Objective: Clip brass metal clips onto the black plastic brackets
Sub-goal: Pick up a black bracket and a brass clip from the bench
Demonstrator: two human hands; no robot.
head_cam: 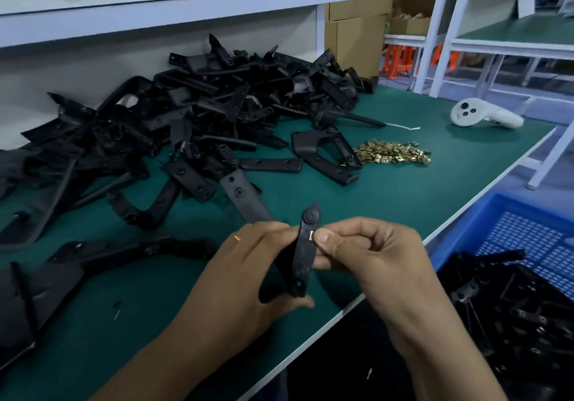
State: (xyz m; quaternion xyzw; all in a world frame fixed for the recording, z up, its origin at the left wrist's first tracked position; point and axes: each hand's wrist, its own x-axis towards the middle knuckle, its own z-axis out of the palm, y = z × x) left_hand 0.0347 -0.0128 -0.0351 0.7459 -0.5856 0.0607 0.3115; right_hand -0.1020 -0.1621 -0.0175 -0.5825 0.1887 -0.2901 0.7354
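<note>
both hands raised over the bench: left hand (248,264) grips a black bracket (302,257), right hand (369,251) pinches a brass clip (311,235).

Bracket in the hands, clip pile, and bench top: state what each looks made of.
Held bracket: matte black moulded plastic, judging by its dull surface and moulded round boss.
Clip pile: thin stamped metal, brass-coloured, with bright yellowish glints; brass or plating cannot be told.
Bench top: dark green mat, probably rubber or vinyl, low sheen, with a white edge.

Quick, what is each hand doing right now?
Left hand: grips the long black plastic bracket.
Right hand: pinches a small brass metal clip against it.
</note>
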